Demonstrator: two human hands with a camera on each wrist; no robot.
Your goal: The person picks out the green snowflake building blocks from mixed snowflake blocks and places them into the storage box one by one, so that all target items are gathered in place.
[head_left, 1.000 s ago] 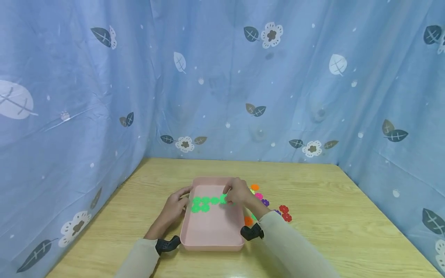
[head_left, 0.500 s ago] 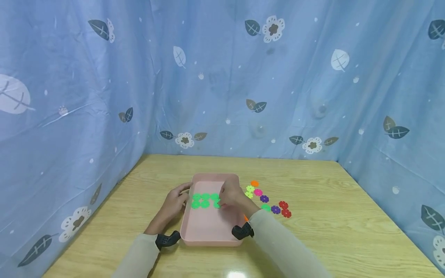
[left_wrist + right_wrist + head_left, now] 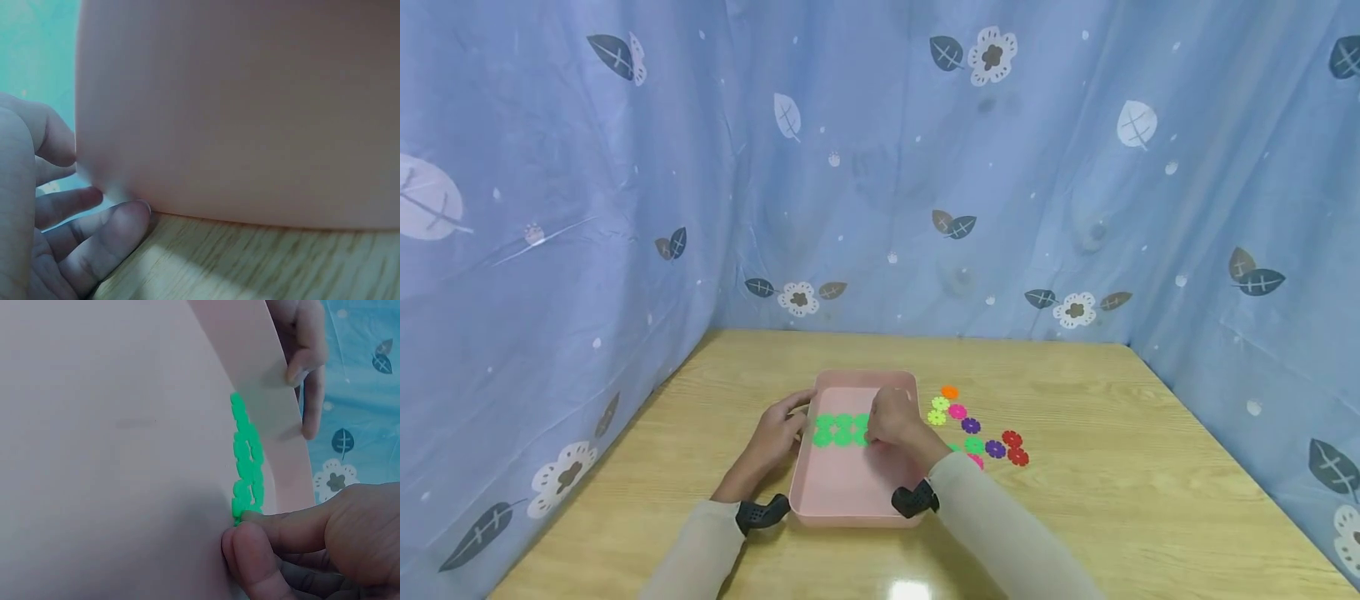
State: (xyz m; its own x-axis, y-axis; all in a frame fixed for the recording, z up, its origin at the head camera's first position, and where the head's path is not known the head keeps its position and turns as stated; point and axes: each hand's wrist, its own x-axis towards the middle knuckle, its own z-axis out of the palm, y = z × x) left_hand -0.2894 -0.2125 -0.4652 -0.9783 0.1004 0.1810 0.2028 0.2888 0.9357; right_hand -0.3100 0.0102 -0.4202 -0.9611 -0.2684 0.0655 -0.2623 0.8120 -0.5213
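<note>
In the head view, a pink tray (image 3: 854, 521) stands on the wooden table. Green flower-shaped plastic discs (image 3: 843, 421) lie in it in two close rows across the middle. My right hand (image 3: 895, 417) is inside the tray at the right end of these rows. The right wrist view shows its thumb and a finger pinching a green flower-shaped disc (image 3: 238, 520), mostly covered by the fingertips. My left hand (image 3: 777, 433) is at the tray's left wall. In the left wrist view its fingertips (image 3: 134, 215) touch the wall from outside, low near the table.
Right of the tray lie loose flower-shaped discs: orange (image 3: 950, 392), yellow-green (image 3: 937, 417), pink (image 3: 957, 412), purple (image 3: 995, 449), red (image 3: 1018, 456) and green (image 3: 973, 445). My right forearm overlaps some of them. A blue patterned curtain (image 3: 880, 183) surrounds the table's back and sides.
My right hand has moved left and nearer with the green disc, from the far row's right end to the near row's right end. My left hand has stayed at the tray's wall.
</note>
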